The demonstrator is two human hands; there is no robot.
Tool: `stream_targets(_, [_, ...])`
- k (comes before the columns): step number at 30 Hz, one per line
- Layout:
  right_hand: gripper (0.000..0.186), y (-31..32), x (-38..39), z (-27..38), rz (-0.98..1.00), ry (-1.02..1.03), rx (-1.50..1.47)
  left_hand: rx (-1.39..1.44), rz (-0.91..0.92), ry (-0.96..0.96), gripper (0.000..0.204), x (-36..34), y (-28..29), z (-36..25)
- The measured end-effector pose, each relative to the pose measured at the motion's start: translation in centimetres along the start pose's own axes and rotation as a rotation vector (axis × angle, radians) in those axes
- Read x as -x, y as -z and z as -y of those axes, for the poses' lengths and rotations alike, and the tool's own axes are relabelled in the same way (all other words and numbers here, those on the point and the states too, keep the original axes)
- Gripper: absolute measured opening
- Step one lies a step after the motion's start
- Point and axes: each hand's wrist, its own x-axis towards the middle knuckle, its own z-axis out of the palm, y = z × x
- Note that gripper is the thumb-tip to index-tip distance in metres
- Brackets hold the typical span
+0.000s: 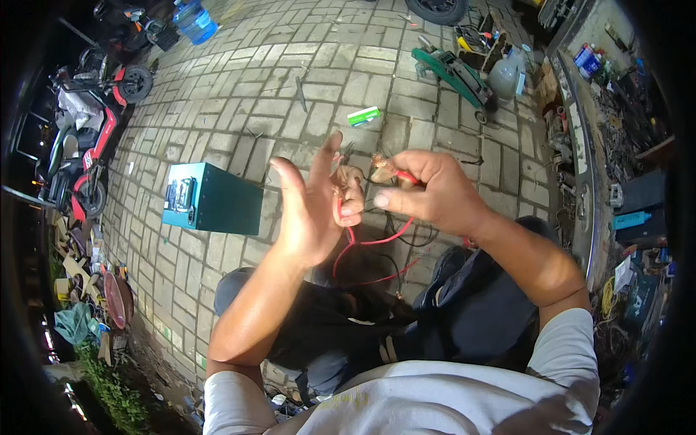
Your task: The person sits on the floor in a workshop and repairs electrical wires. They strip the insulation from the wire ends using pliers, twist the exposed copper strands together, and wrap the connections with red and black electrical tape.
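Note:
My right hand pinches a red wire between thumb and fingers. Frayed bare copper strands stick out of that wire, pointing toward my left hand. My left hand has its thumb and index finger stretched up, while the other fingers curl round another piece of red wire, with a bit of copper showing at its top. Below both hands, red cable loops down over the ground between my knees, with black cable beside it. To the left of my left hand stands a teal metal box with black fittings on its side.
A small green-and-white box lies ahead on the brick paving. Farther right are a green floor jack and a clear plastic jug. Red scooters stand at the left. Cluttered shelves and tools line the right.

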Motion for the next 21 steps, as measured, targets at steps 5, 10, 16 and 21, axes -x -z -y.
stream_targets(5, [0.019,-1.4,0.1,-0.4,0.032,-0.011,-0.118,-0.286,0.04,-0.041,0.115,-0.7,-2.3,0.9])
stream_targets(10, [0.013,0.9,0.8,0.6,-0.02,-0.033,-0.076,-0.288,0.145,-0.041,0.076,-1.0,-1.9,1.2])
stream_targets(16, [0.011,2.9,1.7,-0.9,-0.111,0.068,-0.206,-0.336,0.059,-0.141,0.016,-0.3,-2.8,2.4])
stream_targets(21, [0.016,3.8,3.2,0.1,-0.158,0.6,0.647,0.146,0.177,0.132,0.019,0.8,-3.8,1.3])
